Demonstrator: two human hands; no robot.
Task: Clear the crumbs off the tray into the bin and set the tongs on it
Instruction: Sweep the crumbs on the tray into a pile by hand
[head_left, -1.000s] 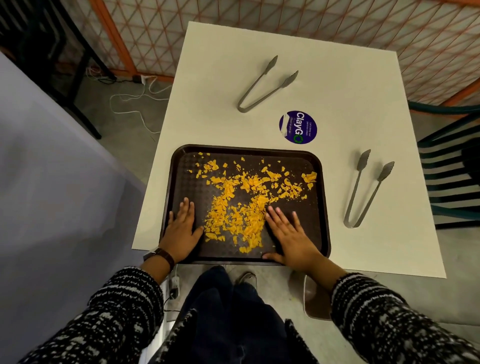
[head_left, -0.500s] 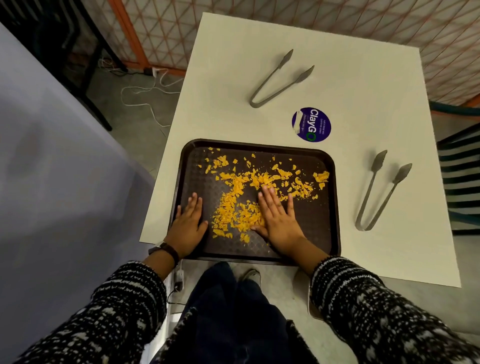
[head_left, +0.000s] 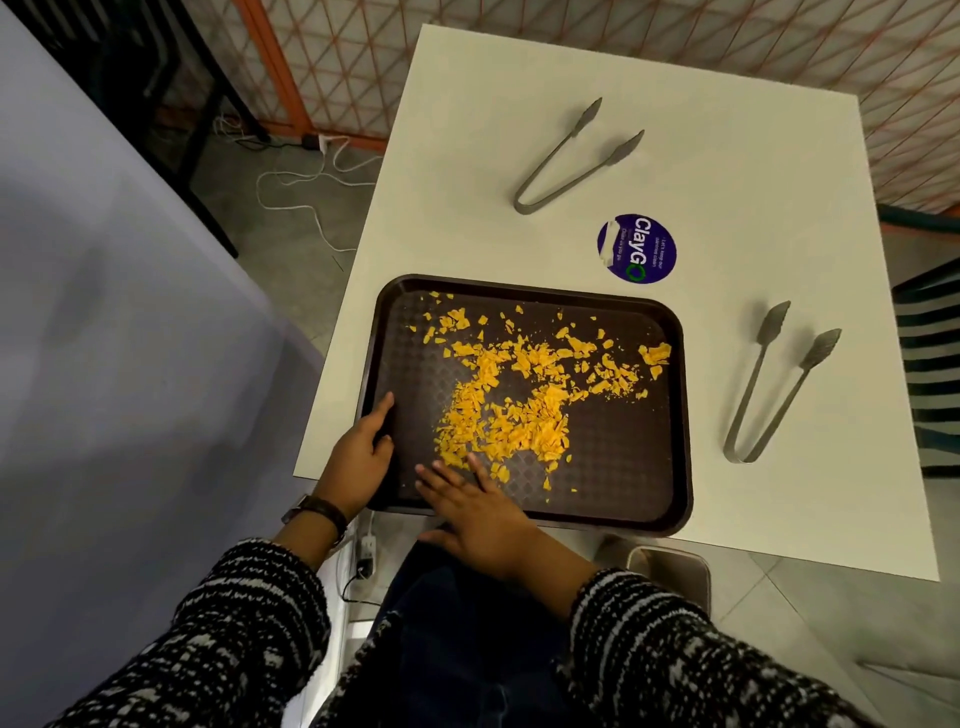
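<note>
- Held at its left edge, the tray (head_left: 623, 483) is gripped by the left hand (head_left: 361, 457), with the thumb laid inside the rim and the other fingers hidden under the edge.
- Nothing is held by the right hand (head_left: 478, 512); it is laid flat and open, fingers spread, over the near edge of the tray.
- The fingertips (head_left: 447, 473) of that hand are touching the near end of the crumbs (head_left: 509, 415).
- The crumbs are orange and are spread over the middle of the dark brown tray, with a thick heap in the lower middle and loose bits toward the upper right.
- The tray is seen in the middle of the frame, resting on the near part of a white table (head_left: 467, 93).
- One pair of tongs (head_left: 769, 395) is laid on the table just to the right of the tray, not touching it.
- A second pair of tongs (head_left: 566, 161) is laid on the table in the upper middle of the frame, well apart from the tray.
- Both pairs of tongs are lying with their arms spread.
- A round purple sticker (head_left: 637, 248) is seen on the table between the two pairs of tongs.
- A dark watch (head_left: 317, 512) is worn on the left wrist.
- Part of a pale bin (head_left: 670, 569) is seen under the near edge of the table, at the lower right.
</note>
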